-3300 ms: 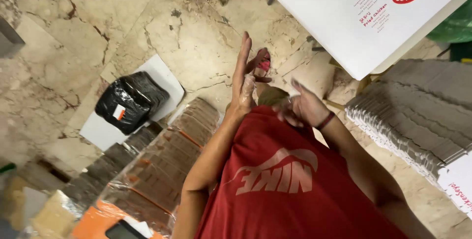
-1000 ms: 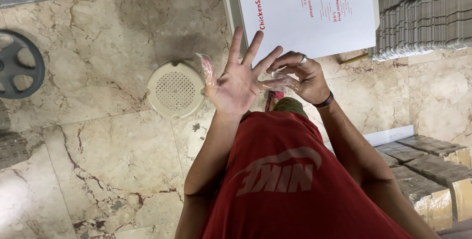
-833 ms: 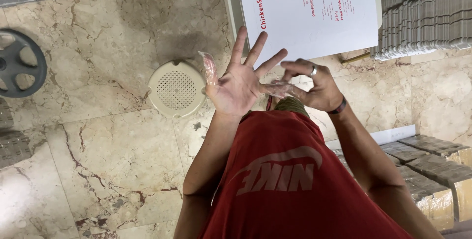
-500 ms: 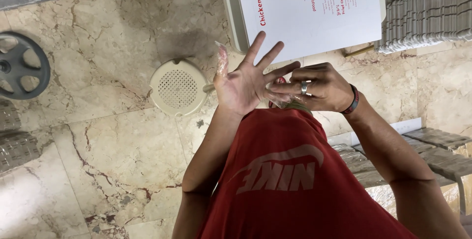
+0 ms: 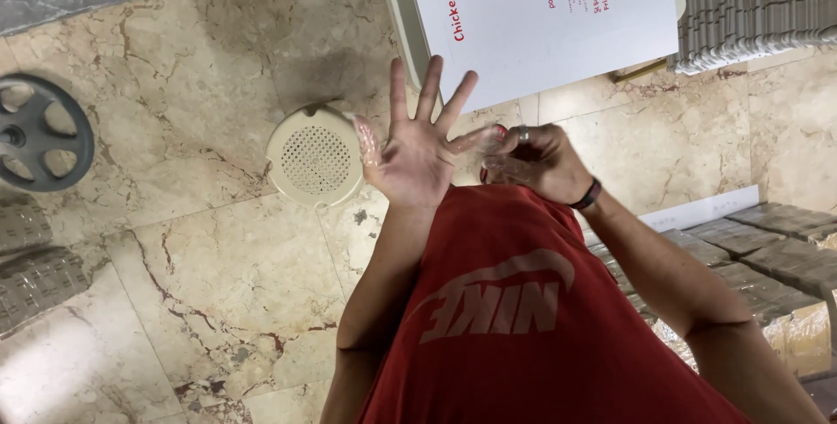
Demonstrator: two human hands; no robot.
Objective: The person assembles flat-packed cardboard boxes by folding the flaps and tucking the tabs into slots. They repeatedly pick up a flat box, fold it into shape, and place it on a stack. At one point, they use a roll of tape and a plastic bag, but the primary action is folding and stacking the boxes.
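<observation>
1. Left hand (image 5: 417,149): wide open, all 5 fingers spread, palm toward cam. A thin clear plastic glove (image 5: 370,141) clings around the thumb side & across to the little finger; looks only partly on.
2. Right hand (image 5: 534,162): curled, fingertips pinching the glove edge right beside the left hand's little finger. A ring & a dark wristband on it.
3. Progress, as I judge it: glove is over part of the left hand, not seated on every finger; film is too clear to tell how far down it sits. Right hand bare, no 2nd glove seen.
4. Counts: 2 hands, 1 glove, 1 round perforated floor drain cover (image 5: 316,156) just left of left hand, 1 white printed box (image 5: 558,32) above the fingertips, 1 stack of grey flat cartons (image 5: 758,6) up-right, 1 dark wheel (image 5: 39,132) far left.
5. Wrapped blocks (image 5: 776,250) right of the right forearm; count unclear. Red shirt (image 5: 523,319) below both hands.
</observation>
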